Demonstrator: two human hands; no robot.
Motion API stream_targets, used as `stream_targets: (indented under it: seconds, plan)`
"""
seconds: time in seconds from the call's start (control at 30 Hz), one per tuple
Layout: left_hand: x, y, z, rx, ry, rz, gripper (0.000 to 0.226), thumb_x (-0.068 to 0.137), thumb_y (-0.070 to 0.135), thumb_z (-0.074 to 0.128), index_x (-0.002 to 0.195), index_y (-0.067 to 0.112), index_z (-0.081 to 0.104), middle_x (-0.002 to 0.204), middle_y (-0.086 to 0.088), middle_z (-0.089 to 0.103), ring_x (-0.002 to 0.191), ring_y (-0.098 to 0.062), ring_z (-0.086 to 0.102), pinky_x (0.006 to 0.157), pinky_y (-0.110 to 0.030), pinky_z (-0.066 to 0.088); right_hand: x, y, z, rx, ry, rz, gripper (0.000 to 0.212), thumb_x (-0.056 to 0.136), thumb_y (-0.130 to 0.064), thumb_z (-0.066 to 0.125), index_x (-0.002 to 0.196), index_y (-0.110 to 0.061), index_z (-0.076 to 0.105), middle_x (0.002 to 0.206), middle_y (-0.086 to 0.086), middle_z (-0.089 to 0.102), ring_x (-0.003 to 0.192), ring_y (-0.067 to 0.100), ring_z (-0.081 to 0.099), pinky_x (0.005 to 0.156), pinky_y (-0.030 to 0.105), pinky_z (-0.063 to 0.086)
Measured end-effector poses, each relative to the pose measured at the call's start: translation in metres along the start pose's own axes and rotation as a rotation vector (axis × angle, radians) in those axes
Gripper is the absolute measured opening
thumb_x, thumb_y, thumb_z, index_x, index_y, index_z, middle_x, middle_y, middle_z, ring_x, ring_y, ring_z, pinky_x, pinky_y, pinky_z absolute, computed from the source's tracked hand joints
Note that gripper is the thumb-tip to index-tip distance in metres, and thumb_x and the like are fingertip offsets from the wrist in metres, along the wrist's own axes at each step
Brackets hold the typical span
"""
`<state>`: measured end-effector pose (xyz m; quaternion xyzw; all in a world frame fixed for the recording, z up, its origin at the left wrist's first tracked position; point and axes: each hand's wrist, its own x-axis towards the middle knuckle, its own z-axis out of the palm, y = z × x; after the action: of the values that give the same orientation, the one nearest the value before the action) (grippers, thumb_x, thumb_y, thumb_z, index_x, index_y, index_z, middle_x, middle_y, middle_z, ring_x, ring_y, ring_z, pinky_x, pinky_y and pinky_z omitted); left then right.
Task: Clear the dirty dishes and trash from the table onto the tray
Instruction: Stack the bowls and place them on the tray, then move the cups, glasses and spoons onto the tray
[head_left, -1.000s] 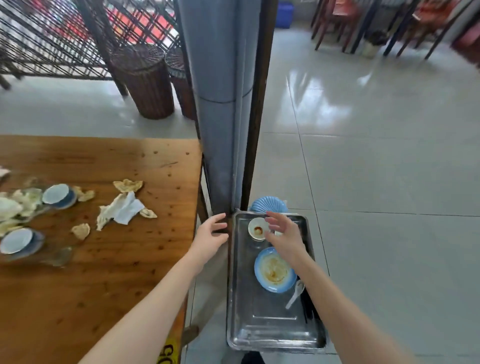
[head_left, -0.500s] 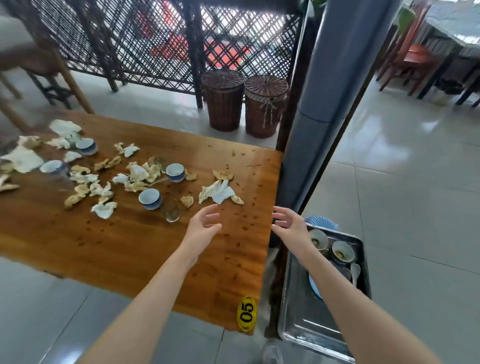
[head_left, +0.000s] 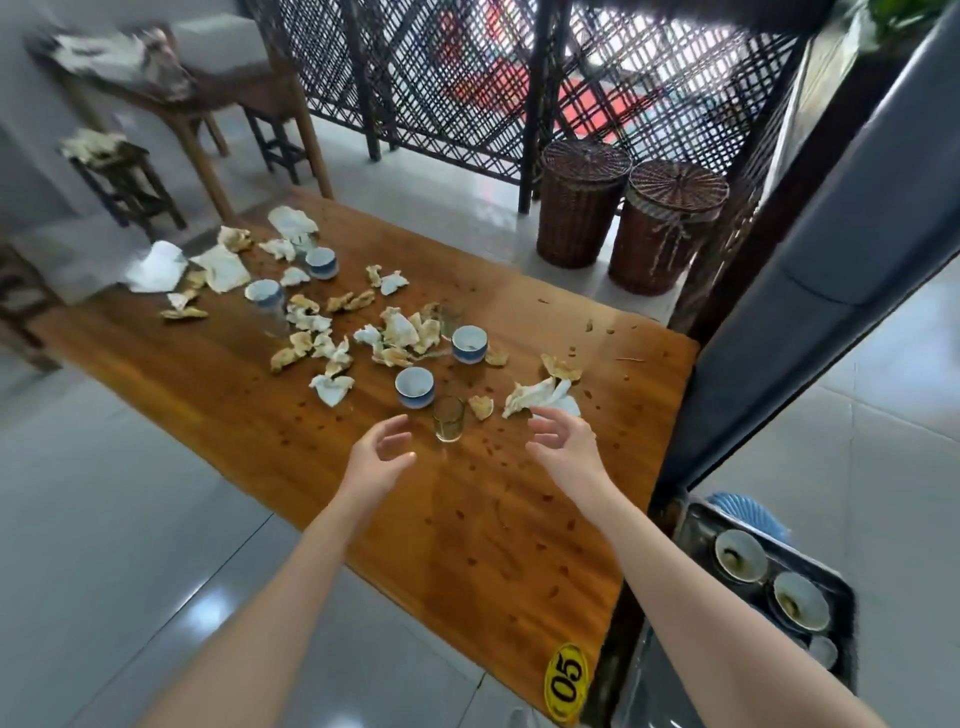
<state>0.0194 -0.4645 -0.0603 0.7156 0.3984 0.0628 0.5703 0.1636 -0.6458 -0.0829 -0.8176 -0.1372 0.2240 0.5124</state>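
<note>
**Two empty hands above a littered table**

Much of the tray (head_left: 837, 581) is lost to you. It sits low at the right past the table (head_left: 467, 525) corner, cut by the frame edge and crossed by your right forearm, so only two small dirty bowls (head_left: 740, 556) and a sliver of something white show in it. A blue fluted plate (head_left: 748, 512) peeks out at its far rim. The table's far end is blurred.

Your left hand (head_left: 382, 457) hovers with fingers loosely curved and spread, gripping nothing, just beside the small glass (head_left: 448, 426). Your right hand (head_left: 563, 447) is likewise slack and empty, with fingertips at the crumpled tissue (head_left: 540, 397) — whether they touch it, you cannot tell.

Four blue-and-white cups stand among scattered scraps and tissues; the nearest cup (head_left: 414, 387) is just behind the glass. A grey pillar (head_left: 831, 260) stands between table and tray, and two wicker baskets (head_left: 579, 202) sit on the floor beyond the table.
</note>
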Motion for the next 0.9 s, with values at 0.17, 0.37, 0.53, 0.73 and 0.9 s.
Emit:
stream_targets:
  seconds: [0.17, 0.37, 0.53, 0.73, 0.9]
  plan:
    - [0.033, -0.009, -0.003, 0.006, 0.050, -0.046, 0.049, 0.092, 0.006, 0.060, 0.137, 0.024, 0.048, 0.132, -0.004, 0.055, 0.121, -0.018, 0.051, 0.096, -0.036, 0.048, 0.039, -0.001, 0.016, 0.007, -0.067, 0.042, 0.049, 0.088, -0.005, 0.066, 0.130, -0.027, 0.054, 0.119, -0.003, 0.061, 0.106, 0.012, 0.059, 0.079, 0.018, 0.050]
    - [0.076, -0.032, -0.011, 0.048, 0.021, -0.080, 0.049, 0.091, 0.006, 0.062, 0.134, 0.027, 0.050, 0.131, -0.003, 0.056, 0.115, -0.015, 0.053, 0.082, -0.026, 0.049, 0.062, 0.016, 0.052, 0.020, -0.116, 0.144, 0.054, 0.085, -0.005, 0.069, 0.132, -0.023, 0.052, 0.123, 0.000, 0.059, 0.108, 0.013, 0.057, 0.075, 0.015, 0.049]
    - [0.127, -0.043, -0.028, 0.063, -0.040, -0.095, 0.048, 0.091, 0.006, 0.061, 0.133, 0.028, 0.051, 0.131, -0.003, 0.056, 0.117, -0.016, 0.053, 0.086, -0.029, 0.049, 0.083, 0.035, 0.099, -0.002, -0.086, 0.247, 0.065, 0.077, -0.009, 0.078, 0.134, -0.023, 0.049, 0.131, 0.002, 0.055, 0.119, 0.018, 0.053, 0.089, 0.025, 0.050]
    - [0.195, -0.050, -0.066, 0.093, -0.182, -0.086, 0.048, 0.093, 0.006, 0.059, 0.136, 0.025, 0.049, 0.133, -0.003, 0.055, 0.121, -0.017, 0.051, 0.095, -0.035, 0.047, 0.110, 0.036, 0.164, 0.043, 0.096, 0.356, 0.073, 0.067, -0.016, 0.086, 0.129, -0.027, 0.049, 0.118, -0.013, 0.052, 0.116, 0.006, 0.046, 0.091, 0.020, 0.039]
    - [0.233, -0.048, -0.099, 0.104, -0.289, -0.061, 0.049, 0.092, 0.006, 0.060, 0.136, 0.026, 0.050, 0.130, -0.003, 0.057, 0.119, -0.018, 0.052, 0.096, -0.037, 0.049, 0.119, 0.025, 0.194, 0.068, 0.235, 0.405, 0.068, 0.066, -0.018, 0.087, 0.123, -0.027, 0.052, 0.109, -0.014, 0.055, 0.106, 0.004, 0.049, 0.087, 0.016, 0.042]
